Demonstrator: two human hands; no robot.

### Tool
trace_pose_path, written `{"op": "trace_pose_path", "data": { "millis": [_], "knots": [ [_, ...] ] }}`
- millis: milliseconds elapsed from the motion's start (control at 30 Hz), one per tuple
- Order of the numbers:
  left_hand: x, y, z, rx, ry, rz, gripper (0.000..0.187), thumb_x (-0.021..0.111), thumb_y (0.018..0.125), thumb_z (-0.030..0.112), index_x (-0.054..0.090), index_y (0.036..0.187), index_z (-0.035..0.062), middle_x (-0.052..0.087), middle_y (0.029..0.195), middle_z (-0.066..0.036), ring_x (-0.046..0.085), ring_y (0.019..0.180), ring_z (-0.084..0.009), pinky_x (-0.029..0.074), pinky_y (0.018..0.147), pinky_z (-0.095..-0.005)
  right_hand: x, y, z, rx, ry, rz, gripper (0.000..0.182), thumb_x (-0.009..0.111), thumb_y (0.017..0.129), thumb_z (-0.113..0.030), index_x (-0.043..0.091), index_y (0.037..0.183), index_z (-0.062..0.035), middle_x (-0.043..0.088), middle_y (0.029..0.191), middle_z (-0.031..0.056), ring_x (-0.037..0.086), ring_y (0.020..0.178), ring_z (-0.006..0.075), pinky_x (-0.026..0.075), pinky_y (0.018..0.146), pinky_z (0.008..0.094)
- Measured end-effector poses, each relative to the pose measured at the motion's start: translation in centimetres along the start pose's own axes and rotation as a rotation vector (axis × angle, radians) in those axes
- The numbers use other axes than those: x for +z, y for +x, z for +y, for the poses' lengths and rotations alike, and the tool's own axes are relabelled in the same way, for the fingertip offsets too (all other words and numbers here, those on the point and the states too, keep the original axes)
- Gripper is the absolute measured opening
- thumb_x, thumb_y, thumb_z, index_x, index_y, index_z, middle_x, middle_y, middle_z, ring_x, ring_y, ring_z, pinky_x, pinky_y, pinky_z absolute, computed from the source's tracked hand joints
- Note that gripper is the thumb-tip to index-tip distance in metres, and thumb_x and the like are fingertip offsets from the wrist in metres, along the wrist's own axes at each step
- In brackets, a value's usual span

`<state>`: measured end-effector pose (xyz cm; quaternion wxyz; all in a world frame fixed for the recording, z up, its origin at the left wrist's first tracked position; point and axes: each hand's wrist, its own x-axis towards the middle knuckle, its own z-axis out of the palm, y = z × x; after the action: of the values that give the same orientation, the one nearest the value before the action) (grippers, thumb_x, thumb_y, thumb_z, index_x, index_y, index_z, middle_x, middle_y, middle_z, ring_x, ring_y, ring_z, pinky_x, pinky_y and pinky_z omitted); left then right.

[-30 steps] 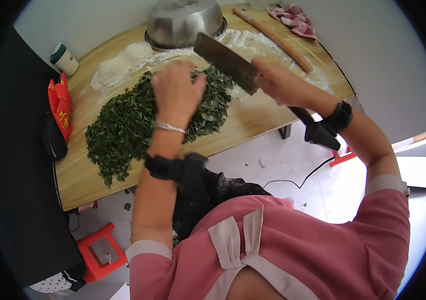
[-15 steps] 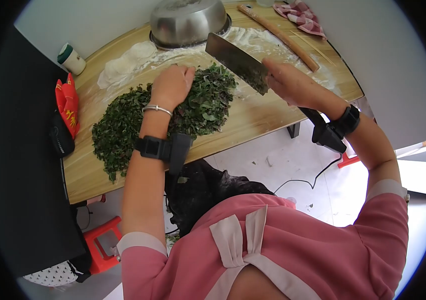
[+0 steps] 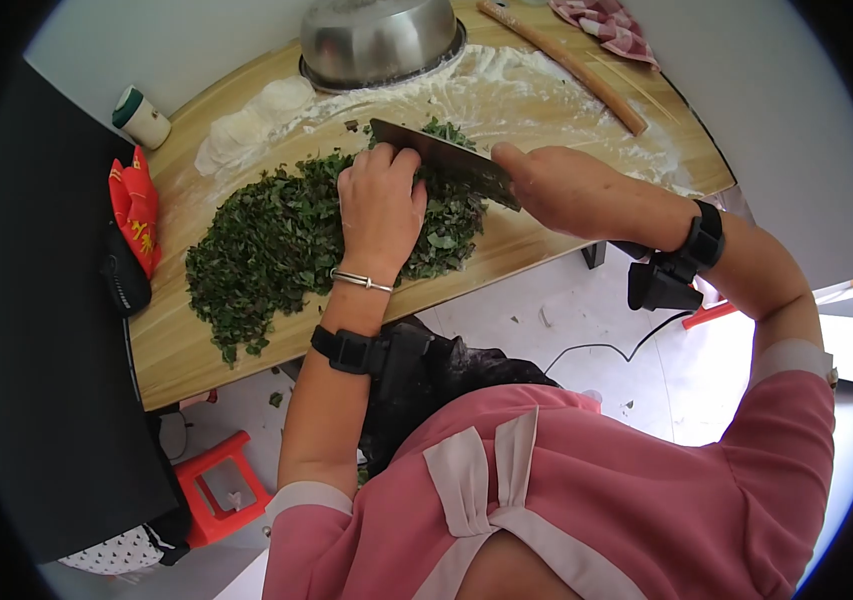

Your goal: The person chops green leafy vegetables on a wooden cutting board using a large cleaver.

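Observation:
My right hand (image 3: 564,190) is closed around the handle of a cleaver (image 3: 451,165). The blade slants across the right part of a pile of chopped leafy greens (image 3: 276,240), its far corner pointing up and left. Curled fingers of my left hand (image 3: 381,205) press down on the greens, right beside the blade's near face. Whatever leaves lie under those fingers are hidden. The greens spread along the near half of the wooden table (image 3: 171,365), dark green with some purplish leaves.
Behind the greens are an upturned metal bowl (image 3: 381,45), a floury pale dough stack (image 3: 251,130), a rolling pin (image 3: 571,70) and a checked cloth (image 3: 608,30). On the left stand a green-lidded jar (image 3: 141,117) and a red item (image 3: 134,210). A red stool (image 3: 224,490) is below.
The cleaver has come down and left from above the table onto the greens. My left hand has shifted right across the pile, now next to the blade.

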<state>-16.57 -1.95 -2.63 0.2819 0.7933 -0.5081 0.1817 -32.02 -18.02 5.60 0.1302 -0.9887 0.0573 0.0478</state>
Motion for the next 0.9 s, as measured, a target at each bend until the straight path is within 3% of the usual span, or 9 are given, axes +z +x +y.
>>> {"op": "trace_pose_path", "data": {
  "millis": [267, 467, 533, 567, 600, 667, 700, 800, 900],
  "knots": [
    [0.2, 0.0, -0.4, -0.048, -0.044, -0.047, 0.015, 0.074, 0.071, 0.005, 0.067, 0.084, 0.0088, 0.06, 0.087, -0.008, 0.058, 0.093, -0.0316, 0.045, 0.079, -0.0434, 0.9, 3.3, -0.7, -0.049, 0.002, -0.077, 0.017, 0.051, 0.091, -0.006, 0.044, 0.104, 0.0034, 0.06, 0.076, 0.0246, 0.06, 0.073, 0.0449, 0.046, 0.065, 0.0503],
    [-0.7, -0.2, -1.1, 0.038, -0.07, -0.141, 0.017, 0.07, 0.08, 0.018, 0.07, 0.092, 0.0042, 0.065, 0.098, -0.01, 0.058, 0.098, -0.032, 0.045, 0.085, -0.0443, 2.1, 3.6, 0.3, 0.057, 0.127, 0.005, 0.017, 0.05, 0.092, -0.007, 0.045, 0.105, 0.003, 0.061, 0.08, 0.0258, 0.06, 0.079, 0.046, 0.046, 0.07, 0.0508],
    [-2.2, -0.9, -0.1, 0.122, -0.105, -0.099, 0.038, 0.068, 0.083, 0.036, 0.071, 0.095, -0.0002, 0.065, 0.104, -0.014, 0.056, 0.107, -0.033, 0.04, 0.098, -0.0469, 2.1, 3.5, 0.6, 0.115, 0.185, -0.002, 0.018, 0.051, 0.092, -0.008, 0.045, 0.105, 0.0031, 0.061, 0.081, 0.0263, 0.06, 0.08, 0.0463, 0.046, 0.071, 0.0509],
    [-3.1, -1.3, 0.4, 0.119, -0.075, -0.214, 0.063, 0.069, 0.08, 0.049, 0.066, 0.112, -0.0052, 0.061, 0.12, -0.021, 0.051, 0.121, -0.0355, 0.033, 0.107, -0.0501, 2.1, 3.4, 0.7, 0.1, 0.195, 0.011, 0.018, 0.051, 0.092, -0.008, 0.045, 0.105, 0.0034, 0.061, 0.081, 0.0268, 0.059, 0.08, 0.0467, 0.046, 0.071, 0.0509],
    [-3.2, -1.8, 0.6, 0.122, -0.069, -0.215, 0.063, 0.069, 0.08, 0.049, 0.066, 0.112, -0.0052, 0.061, 0.12, -0.021, 0.051, 0.121, -0.0355, 0.033, 0.107, -0.0501, 2.2, 3.3, 0.7, 0.086, 0.205, 0.024, 0.019, 0.052, 0.092, -0.008, 0.045, 0.105, 0.0037, 0.06, 0.081, 0.0273, 0.059, 0.081, 0.0471, 0.046, 0.072, 0.0509],
    [-3.2, -2.7, 0.8, 0.216, 0.079, -0.203, 0.077, 0.07, 0.078, 0.053, 0.057, 0.126, -0.0053, 0.055, 0.131, -0.022, 0.046, 0.129, -0.0362, 0.032, 0.108, -0.0525, 3.0, 3.0, 0.9, 0.011, 0.165, 0.089, 0.019, 0.052, 0.092, -0.008, 0.044, 0.105, 0.0038, 0.06, 0.081, 0.0274, 0.059, 0.08, 0.0474, 0.045, 0.072, 0.0512],
    [-3.3, -2.8, 1.0, 0.178, 0.108, -0.276, 0.074, 0.074, 0.079, 0.043, 0.052, 0.133, -0.001, 0.051, 0.137, -0.02, 0.041, 0.133, -0.0356, 0.03, 0.111, -0.0508, 3.3, 2.9, 0.9, -0.062, 0.12, 0.15, 0.019, 0.052, 0.092, -0.009, 0.044, 0.104, 0.0039, 0.06, 0.081, 0.0274, 0.058, 0.08, 0.0476, 0.045, 0.072, 0.0516],
    [-2.7, -3.0, 0.7, 0.18, 0.091, -0.237, 0.072, 0.075, 0.078, 0.042, 0.053, 0.131, -0.0009, 0.052, 0.135, -0.02, 0.043, 0.131, -0.0357, 0.031, 0.11, -0.0507, 3.6, 2.6, 0.6, -0.078, 0.136, 0.197, 0.021, 0.053, 0.092, -0.009, 0.044, 0.105, 0.0039, 0.06, 0.081, 0.0275, 0.058, 0.08, 0.048, 0.044, 0.072, 0.0524],
    [-2.1, -2.5, 0.5, 0.17, 0.082, -0.148, 0.058, 0.074, 0.081, 0.034, 0.056, 0.126, 0.0016, 0.058, 0.126, -0.015, 0.049, 0.125, -0.0323, 0.036, 0.103, -0.0472, 3.1, 2.5, 0.4, -0.022, 0.149, 0.17, 0.021, 0.053, 0.092, -0.009, 0.043, 0.106, 0.0037, 0.059, 0.081, 0.0271, 0.057, 0.081, 0.0479, 0.044, 0.072, 0.0526]
  ]
}}
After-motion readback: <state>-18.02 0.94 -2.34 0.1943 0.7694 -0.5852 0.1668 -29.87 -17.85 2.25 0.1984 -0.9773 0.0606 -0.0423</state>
